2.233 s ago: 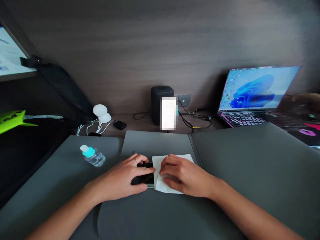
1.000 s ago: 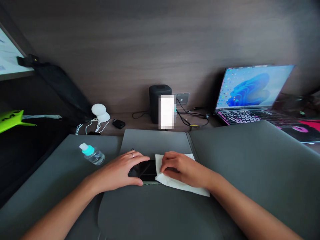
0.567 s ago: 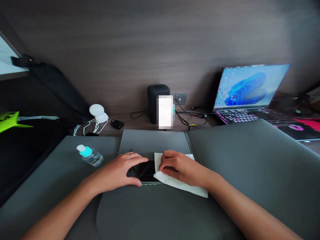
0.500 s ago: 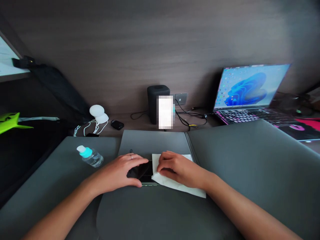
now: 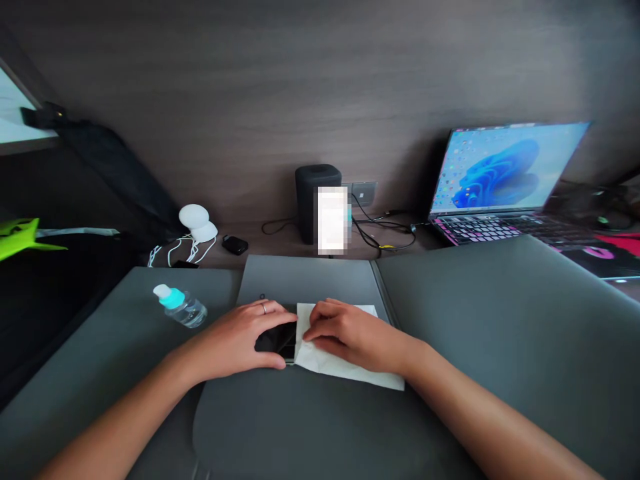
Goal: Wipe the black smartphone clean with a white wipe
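Note:
My left hand [image 5: 246, 335] steadies a dark, glossy phone [image 5: 281, 341], fingers along its far edge and thumb along its near edge. A ring is on one finger. My right hand [image 5: 347, 333] has its fingers bunched on a white tissue [image 5: 333, 367], which lies over the phone's right part and hides it. The phone rests on a grey folder-like mat [image 5: 310, 277]. To the left of my left hand, a small clear spray bottle [image 5: 186, 312] with a turquoise collar lies tilted on the grey surface.
Along the wall stand a white round-headed device [image 5: 194, 217] with cords, a small black object [image 5: 235, 245], a black speaker [image 5: 306, 200] partly behind a blurred-out patch, and black cables [image 5: 395, 230]. An open laptop [image 5: 510, 173] sits at the back right.
My right hand and the tissue have slid slightly left, covering more of the phone. My left hand keeps its hold. The whole view has shifted a little.

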`<move>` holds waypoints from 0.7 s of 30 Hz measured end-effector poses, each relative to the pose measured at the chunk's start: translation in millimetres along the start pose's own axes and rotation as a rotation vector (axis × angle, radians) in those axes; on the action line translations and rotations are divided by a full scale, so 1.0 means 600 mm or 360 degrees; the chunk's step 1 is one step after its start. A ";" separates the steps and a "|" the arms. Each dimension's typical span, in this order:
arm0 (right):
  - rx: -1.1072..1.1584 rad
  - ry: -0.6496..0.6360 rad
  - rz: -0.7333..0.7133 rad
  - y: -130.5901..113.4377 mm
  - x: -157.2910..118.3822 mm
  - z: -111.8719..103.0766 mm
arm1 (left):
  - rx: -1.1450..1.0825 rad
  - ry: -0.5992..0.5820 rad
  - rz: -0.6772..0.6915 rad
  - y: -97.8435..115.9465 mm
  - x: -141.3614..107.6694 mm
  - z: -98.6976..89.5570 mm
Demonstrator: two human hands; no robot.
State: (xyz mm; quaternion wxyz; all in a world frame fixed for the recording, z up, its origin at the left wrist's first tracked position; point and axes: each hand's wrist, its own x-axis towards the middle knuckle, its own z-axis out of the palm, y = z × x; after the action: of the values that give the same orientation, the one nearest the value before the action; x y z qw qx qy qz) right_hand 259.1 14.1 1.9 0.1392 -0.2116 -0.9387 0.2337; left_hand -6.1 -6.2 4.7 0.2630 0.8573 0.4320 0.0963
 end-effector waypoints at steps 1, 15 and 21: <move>0.0007 -0.0008 0.0024 0.000 -0.002 -0.002 | -0.0007 0.0000 0.0002 0.001 0.000 0.000; 0.0004 0.0043 0.0055 -0.001 0.001 0.003 | 0.0034 -0.0017 0.0059 0.004 0.002 -0.003; 0.0009 0.0070 -0.0046 0.001 0.006 0.007 | 0.0046 -0.0004 0.0062 0.004 0.002 -0.004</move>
State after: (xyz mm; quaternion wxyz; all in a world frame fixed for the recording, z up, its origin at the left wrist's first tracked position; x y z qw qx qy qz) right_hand 254.8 14.7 -1.8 0.1637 -0.2026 -0.9378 0.2295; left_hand -4.7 -5.7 7.8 0.2492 0.8694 0.4161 0.0940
